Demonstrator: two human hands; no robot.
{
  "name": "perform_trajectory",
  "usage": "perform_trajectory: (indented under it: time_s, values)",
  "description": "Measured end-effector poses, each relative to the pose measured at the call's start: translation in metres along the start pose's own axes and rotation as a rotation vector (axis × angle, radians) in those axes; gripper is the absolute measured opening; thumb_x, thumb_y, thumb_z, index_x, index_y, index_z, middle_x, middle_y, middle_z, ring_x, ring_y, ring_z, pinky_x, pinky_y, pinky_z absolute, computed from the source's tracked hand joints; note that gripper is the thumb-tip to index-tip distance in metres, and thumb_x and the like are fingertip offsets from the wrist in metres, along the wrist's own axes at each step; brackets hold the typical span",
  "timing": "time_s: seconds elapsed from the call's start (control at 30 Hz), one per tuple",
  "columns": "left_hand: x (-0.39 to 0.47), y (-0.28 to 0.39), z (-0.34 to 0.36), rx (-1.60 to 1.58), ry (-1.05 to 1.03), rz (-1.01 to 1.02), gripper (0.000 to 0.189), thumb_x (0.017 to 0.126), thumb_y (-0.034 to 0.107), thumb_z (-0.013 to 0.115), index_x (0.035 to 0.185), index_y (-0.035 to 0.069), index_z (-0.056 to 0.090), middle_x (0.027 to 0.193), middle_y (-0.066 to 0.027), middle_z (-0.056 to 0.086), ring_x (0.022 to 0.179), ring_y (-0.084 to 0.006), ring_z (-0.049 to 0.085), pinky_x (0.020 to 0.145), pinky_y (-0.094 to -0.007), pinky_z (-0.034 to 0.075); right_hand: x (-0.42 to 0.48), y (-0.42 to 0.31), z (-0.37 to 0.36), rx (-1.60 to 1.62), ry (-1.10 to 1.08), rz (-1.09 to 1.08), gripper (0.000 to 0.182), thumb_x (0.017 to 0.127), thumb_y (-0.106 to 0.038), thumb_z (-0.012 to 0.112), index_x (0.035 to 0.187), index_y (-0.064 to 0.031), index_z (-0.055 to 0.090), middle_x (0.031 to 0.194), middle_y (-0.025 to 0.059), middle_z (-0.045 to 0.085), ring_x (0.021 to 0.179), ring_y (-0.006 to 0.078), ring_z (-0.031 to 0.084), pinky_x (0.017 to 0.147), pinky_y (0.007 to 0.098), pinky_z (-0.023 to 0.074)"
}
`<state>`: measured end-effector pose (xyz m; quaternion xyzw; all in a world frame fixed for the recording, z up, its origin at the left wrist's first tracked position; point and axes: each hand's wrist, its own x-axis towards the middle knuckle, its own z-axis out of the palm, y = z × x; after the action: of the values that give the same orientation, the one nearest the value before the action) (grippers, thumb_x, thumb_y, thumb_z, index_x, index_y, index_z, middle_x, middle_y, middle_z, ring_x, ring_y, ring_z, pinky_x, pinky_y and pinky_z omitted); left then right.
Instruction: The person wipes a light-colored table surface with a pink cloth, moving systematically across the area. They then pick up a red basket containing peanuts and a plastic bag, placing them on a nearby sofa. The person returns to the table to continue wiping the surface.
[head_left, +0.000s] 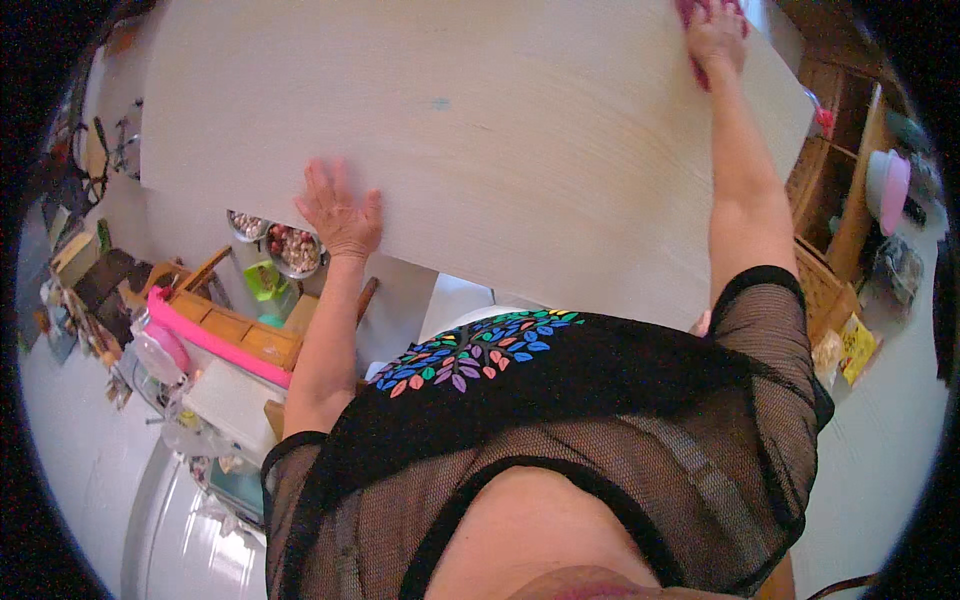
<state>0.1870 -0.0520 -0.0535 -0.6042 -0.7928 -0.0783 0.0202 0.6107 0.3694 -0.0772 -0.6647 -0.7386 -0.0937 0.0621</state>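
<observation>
A large pale tabletop (465, 150) lies before me, with a faint blue-green mark near its middle. My left hand (341, 214) rests flat on its near edge at the left, fingers spread and slightly blurred, holding nothing. Far out at the upper right, my right hand (718, 37) presses on a dark red cloth (699, 71) that shows around its fingers. That arm reaches across the right part of the tabletop.
Below the left edge stand metal bowls of what look like garlic and onions (294, 251), a green plastic container (264, 280) and a wooden chair or stool with a pink edge (225, 337). Wooden shelving (832, 187) and a pink-and-white basin (889, 191) are at the right.
</observation>
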Motion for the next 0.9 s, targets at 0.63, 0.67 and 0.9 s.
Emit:
perform_trajectory:
  time_s: [0.63,0.67,0.9]
  values:
    - [0.001,0.011,-0.004,-0.106,0.018,0.062,0.066,0.082,0.048,0.052,0.137,0.020,0.029,0.146,-0.0121,0.019,0.135,-0.0319,0.017,0.100,-0.0641,0.012,-0.123,-0.102,-0.039,0.068,0.090,-0.112,0.052,0.088,-0.032,0.044,0.127,0.0018,0.042,0.134,0.0210,0.041,0.127,0.0354,0.034,0.108,0.0440,0.0225]
    - [-0.001,0.009,-0.005,-0.093,0.016,0.053,0.065,0.083,0.049,0.049,0.137,0.019,0.029,0.147,-0.0122,0.019,0.135,-0.0315,0.017,0.101,-0.0636,0.012,-0.139,-0.130,-0.042,0.168,0.059,-0.169,0.054,0.086,-0.032,0.046,0.128,0.0015,0.041,0.137,0.0217,0.036,0.128,0.0352,0.032,0.108,0.0451,0.0215]
    - [0.003,-0.004,0.019,-0.190,0.129,0.092,0.062,0.086,0.042,0.048,0.136,0.008,0.031,0.142,-0.0165,0.028,0.134,-0.0324,0.022,0.104,-0.0551,0.016,-0.279,-0.291,-0.138,0.552,-0.234,-0.282,0.037,0.070,-0.025,0.062,0.102,-0.0079,0.056,0.121,0.0133,0.052,0.114,0.0284,0.047,0.089,0.0437,0.0418]
